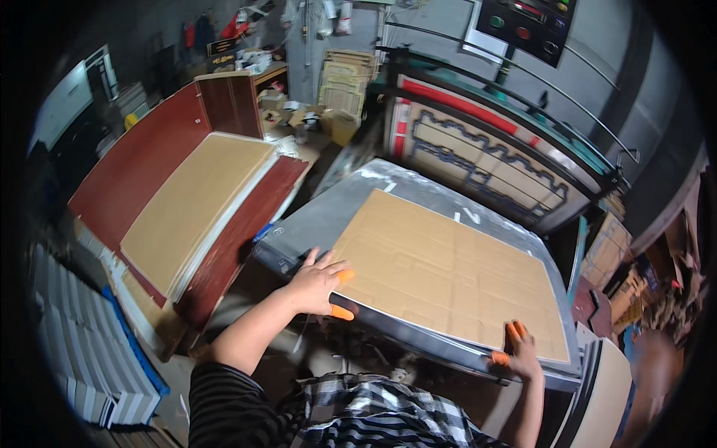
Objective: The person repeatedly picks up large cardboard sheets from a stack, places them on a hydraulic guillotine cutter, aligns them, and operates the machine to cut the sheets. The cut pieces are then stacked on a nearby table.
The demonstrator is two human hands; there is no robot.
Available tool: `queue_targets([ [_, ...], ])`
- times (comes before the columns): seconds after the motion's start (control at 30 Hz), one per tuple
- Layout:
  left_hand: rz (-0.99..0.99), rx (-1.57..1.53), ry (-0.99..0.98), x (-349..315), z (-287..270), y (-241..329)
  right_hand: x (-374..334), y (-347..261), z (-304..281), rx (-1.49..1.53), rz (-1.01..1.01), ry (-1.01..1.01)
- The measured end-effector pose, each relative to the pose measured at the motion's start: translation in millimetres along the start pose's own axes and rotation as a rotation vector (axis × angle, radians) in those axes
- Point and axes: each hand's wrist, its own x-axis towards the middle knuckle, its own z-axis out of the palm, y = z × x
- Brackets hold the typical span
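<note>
While both hands rest on the near edge of a large cardboard sheet (448, 276), the sheet already lies flat on the grey metal bed (328, 216) of a die-cutting press, close to square with it, so the placing looks nearly done and only the last nudge into position seems left. Nearest the viewer are a striped sleeve and checked clothing at the bottom of the view. The left hand (317, 284) lies open, palm down, fingers spread over the sheet's near left corner, with orange fingertip covers on the thumb and one finger; its grip holds nothing, it only presses. The right hand (519, 347), also with orange fingertip covers, curls over the near right edge of the sheet; whether it pinches the edge or just rests there cannot be told. To the left, beside the bed, a stack of cardboard sheets (194, 201) lies on a dark red board (134, 164), with bundles of white stock (82, 336) lower left. Beyond the sheet stands the tilted platen (485, 160) carrying a cutting die, with curved guard rails above it. Farther back are a cluttered counter (291, 112) and a control panel (526, 22) on the wall. Nothing lies on the sheet itself.
</note>
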Motion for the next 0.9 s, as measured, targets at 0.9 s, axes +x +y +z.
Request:
queue_targets([
  [0.9, -0.749, 0.755, 0.743, -438, -171, -227, 301, -598, 8, 0.121, -1.138, 0.701],
])
